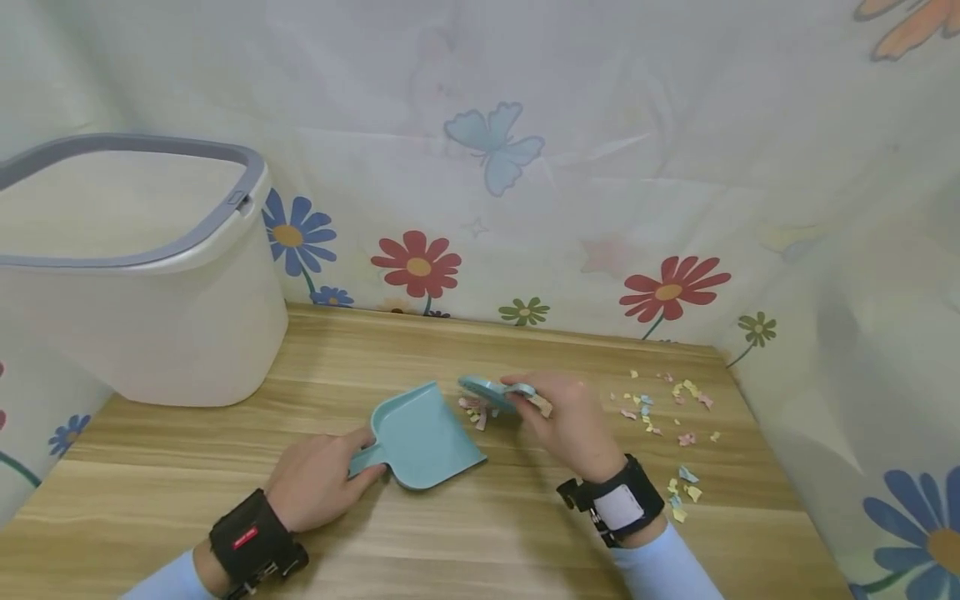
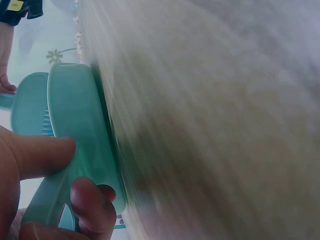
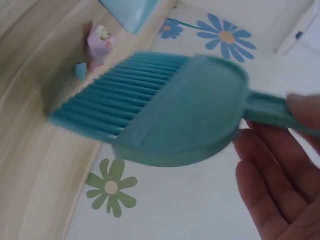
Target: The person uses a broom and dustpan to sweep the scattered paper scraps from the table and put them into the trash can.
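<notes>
A small teal dustpan (image 1: pixel 423 437) is held flat on the wooden worktop (image 1: pixel 225 450) by the left hand (image 1: pixel 318 482), whose thumb and fingers are curled round its short handle, the pan's open mouth turned toward the right. Just beside that mouth, a matching teal hand brush (image 1: pixel 491 390) is gripped by its handle in the right hand (image 1: pixel 573 425), with the bristles (image 3: pixel 107 102) angled down toward a small heap of pastel paper scraps (image 1: pixel 474 412) lying between brush and pan. More scraps (image 1: pixel 663 408) are seen scattered farther right, well apart from the pan, and a few (image 1: pixel 682 487) lie near the right wrist. A large white bin with a grey rim (image 1: pixel 135 267) stands at the rear left, against a flower-printed cloth backdrop (image 1: pixel 525 167). The sweeping step appears to be under way, with little of the litter gathered yet; the next move is judged to call for a short stroke drawing the near heap over the pan's lip while the pan is kept pressed to the wood.
</notes>
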{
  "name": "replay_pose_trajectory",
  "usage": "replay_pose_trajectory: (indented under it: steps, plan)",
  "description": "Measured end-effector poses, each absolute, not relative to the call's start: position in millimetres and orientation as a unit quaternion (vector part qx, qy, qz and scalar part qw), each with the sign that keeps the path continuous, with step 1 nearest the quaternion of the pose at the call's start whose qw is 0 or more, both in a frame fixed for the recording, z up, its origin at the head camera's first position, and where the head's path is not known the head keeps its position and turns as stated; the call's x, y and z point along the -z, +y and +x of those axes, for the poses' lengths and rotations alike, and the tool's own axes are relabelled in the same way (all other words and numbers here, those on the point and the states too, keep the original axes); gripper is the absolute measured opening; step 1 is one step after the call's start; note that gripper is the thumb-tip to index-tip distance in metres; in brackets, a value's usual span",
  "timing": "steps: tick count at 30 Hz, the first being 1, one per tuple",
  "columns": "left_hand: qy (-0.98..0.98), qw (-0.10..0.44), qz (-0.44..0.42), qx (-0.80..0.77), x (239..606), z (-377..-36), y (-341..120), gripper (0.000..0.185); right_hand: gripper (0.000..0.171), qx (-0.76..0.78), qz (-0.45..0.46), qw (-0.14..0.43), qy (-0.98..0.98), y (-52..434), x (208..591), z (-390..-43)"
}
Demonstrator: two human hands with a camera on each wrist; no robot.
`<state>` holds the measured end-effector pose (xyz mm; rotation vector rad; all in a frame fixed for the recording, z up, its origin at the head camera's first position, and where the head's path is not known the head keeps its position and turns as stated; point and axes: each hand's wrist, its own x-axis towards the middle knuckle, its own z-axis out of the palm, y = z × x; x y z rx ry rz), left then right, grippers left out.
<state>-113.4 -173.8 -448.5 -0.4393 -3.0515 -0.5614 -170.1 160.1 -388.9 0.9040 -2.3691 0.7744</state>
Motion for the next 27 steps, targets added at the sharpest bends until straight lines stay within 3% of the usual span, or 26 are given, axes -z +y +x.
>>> replay_pose_trajectory:
  steps: [10,18,27]
  plan:
    - [-0.974,0.000,-0.140,0.178,448,-114,-173,0.035,0.014,-0.340,0.186,0.348,-0.853,170,386,-176]
    - [-0.974,-0.006,-0.136,0.182,446,-114,-176,0.038,0.012,-0.341,0.081,0.331,-0.876,170,392,-182]
    - [-0.974,-0.002,-0.138,0.182,448,-114,-175,0.033,0.014,-0.346,0.116,0.323,-0.873,157,398,-177]
